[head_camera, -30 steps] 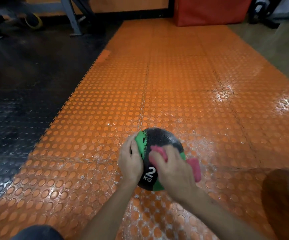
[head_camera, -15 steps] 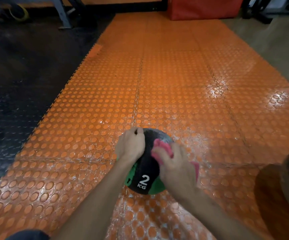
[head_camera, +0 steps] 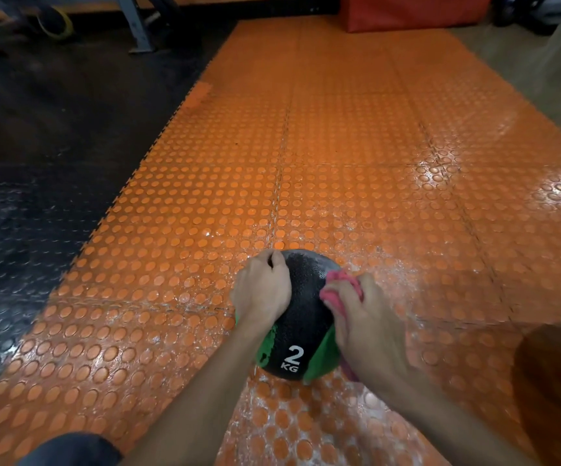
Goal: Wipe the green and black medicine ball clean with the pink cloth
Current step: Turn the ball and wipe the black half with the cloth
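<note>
Your left hand (head_camera: 261, 288) clamped the medicine ball (head_camera: 301, 326) so it wouldn't roll while your right hand (head_camera: 361, 326), bunching the pink cloth (head_camera: 338, 284), scrubbed.

The ball (head_camera: 301, 317) sits on the orange studded mat (head_camera: 356, 163), its "2 KG" mark facing the camera; the left hand (head_camera: 262, 290) grips its upper left; the right hand (head_camera: 361, 326) presses the pink cloth (head_camera: 338, 285) against its right side.

The medicine ball (head_camera: 301, 317) is black with green panels and a white "2 KG" mark facing the camera, and it sits on the orange studded floor (head_camera: 356, 146). The pink cloth (head_camera: 338, 285) is bunched up and pressed against the ball's upper right side.
</note>
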`<move>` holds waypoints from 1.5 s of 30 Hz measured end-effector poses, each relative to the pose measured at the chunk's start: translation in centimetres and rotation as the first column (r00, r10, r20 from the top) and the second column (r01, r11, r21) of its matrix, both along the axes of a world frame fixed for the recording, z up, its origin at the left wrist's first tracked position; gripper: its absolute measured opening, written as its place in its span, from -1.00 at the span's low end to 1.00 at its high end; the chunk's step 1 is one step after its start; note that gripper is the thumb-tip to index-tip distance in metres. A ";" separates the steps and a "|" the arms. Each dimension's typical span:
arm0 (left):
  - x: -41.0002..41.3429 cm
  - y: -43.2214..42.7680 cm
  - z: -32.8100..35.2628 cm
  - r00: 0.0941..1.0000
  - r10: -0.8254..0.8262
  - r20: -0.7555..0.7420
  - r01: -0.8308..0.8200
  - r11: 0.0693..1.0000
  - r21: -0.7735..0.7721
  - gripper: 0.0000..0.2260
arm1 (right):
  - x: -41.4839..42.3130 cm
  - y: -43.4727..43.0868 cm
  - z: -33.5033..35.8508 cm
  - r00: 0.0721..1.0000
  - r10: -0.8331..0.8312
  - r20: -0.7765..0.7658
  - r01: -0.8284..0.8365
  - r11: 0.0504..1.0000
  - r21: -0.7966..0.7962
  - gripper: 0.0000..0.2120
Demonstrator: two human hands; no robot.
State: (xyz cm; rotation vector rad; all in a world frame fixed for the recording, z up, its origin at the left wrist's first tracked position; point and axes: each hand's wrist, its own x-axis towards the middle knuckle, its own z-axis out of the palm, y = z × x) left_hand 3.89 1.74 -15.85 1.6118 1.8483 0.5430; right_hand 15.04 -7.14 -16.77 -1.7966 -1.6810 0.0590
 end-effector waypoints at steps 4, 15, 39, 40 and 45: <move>-0.2 -0.9 -0.4 1.000 0.003 0.026 -0.004 0.998 0.057 -0.49 | 3.5 4.2 -1.3 0.955 -0.173 -0.241 0.081 0.933 -0.350 -0.78; -0.7 -1.7 0.3 1.000 0.013 0.003 -0.013 0.999 0.043 -0.65 | -0.7 -0.2 1.0 0.972 0.108 0.207 -0.110 0.994 0.000 -0.75; -1.1 -2.4 0.2 1.000 -0.005 0.019 0.004 0.997 0.082 -0.66 | 3.5 4.8 0.3 0.996 -0.059 -0.062 0.026 0.902 -0.430 -0.75; -1.1 -2.1 0.4 1.000 -0.002 0.022 0.000 0.998 0.065 -0.66 | 2.4 3.7 0.7 0.999 -0.025 0.022 0.031 0.939 -0.341 -0.75; -1.5 -2.1 0.3 0.999 -0.048 0.006 0.047 0.996 0.071 -0.65 | -1.8 0.2 2.0 0.936 0.109 0.336 -0.096 0.994 -0.057 -0.78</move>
